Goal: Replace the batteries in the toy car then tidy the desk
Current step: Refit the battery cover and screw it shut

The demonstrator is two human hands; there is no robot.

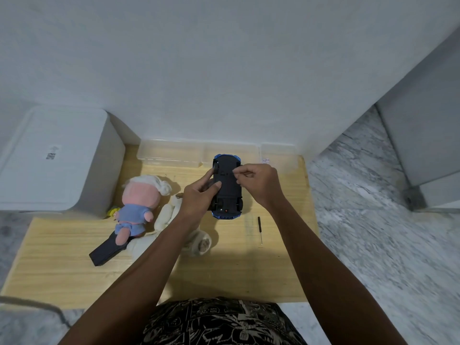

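Head view is taking in the desk (62, 270) from the left side across. Well off to the left of the left hand (199, 199) a white bin (57, 158) is standing, and nearer that hand a pink-faced plush doll (138, 205) is lying across a black remote (105, 251), with a cream plush toy (171, 227) partly hidden beneath the left forearm. The left hand is gripping the toy car (227, 186), which is lying belly up, thumb resting on the dark underside and fingers wrapping round its left flank. Just right of the car, the right hand (258, 184) is curling in, thumb and forefinger pinching at the cover area near the car's far end; whether something tiny, such as a screw, is sitting between them I cannot tell. A screwdriver (259, 230) is lying on the wood below that hand, near its wrist, and clear plastic boxes (171, 153) are lining the wall beyond both hands.

To my eye the battery cover is being worked on. Doing it well means keeping the car steady and level, and parking any loose screw somewhere it is not rolling away.
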